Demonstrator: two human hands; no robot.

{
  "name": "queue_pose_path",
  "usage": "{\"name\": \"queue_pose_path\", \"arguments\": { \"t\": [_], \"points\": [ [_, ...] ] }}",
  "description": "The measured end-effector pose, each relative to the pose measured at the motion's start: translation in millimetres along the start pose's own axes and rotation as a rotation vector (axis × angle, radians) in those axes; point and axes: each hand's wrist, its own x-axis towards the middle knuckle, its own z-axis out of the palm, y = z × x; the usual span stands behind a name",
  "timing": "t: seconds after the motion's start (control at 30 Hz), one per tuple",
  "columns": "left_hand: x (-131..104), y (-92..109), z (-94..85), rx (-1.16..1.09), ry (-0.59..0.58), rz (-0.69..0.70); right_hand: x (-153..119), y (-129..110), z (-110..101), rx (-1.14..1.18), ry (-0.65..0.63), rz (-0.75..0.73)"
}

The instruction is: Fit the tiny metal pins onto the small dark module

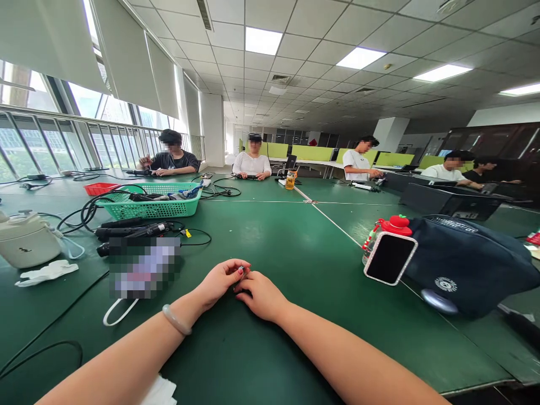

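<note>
My left hand (221, 283) and my right hand (262, 295) meet over the green table (253, 236), their fingertips close together. Between the left thumb and fingers is a small object (242, 269), too small to make out. The right hand's fingers curl in beside it, and whatever they hold is hidden. A pale bangle (176, 320) circles the left wrist. White tissue (159, 391) lies under the left forearm.
At left are a green basket (154, 209), black devices with cables (135, 230), a blurred purple item (147, 270) and a beige bottle (26, 239). At right, a phone (390, 257) leans near a dark bag (472, 264). Several people sit or stand around the table.
</note>
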Motion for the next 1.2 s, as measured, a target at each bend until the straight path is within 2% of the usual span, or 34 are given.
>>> {"name": "queue_pose_path", "arguments": {
  "t": [0.13,0.3,0.47,0.73,0.9,1.2],
  "points": [
    [0,0,0.2,0.04,-0.027,-0.001,0,2,-3,0.023,0.032,-0.001],
    [1,-1,0.1,0.09,0.001,-0.004,1,5,-3,0.018,0.036,0.012],
    [2,-3,-0.1,0.112,0.007,0.011,0,12,-6,-0.014,0.038,0.082],
    [-2,0,4.2,-0.045,-0.053,-0.053,-2,16,-14,-0.004,0.028,0.115],
    [-2,2,3.3,0.091,-0.02,0.007,-3,14,-16,0.002,0.031,0.111],
    [-4,5,2.3,0.212,-0.03,-0.008,-5,16,-18,0.014,0.019,0.078]
  ]
}}
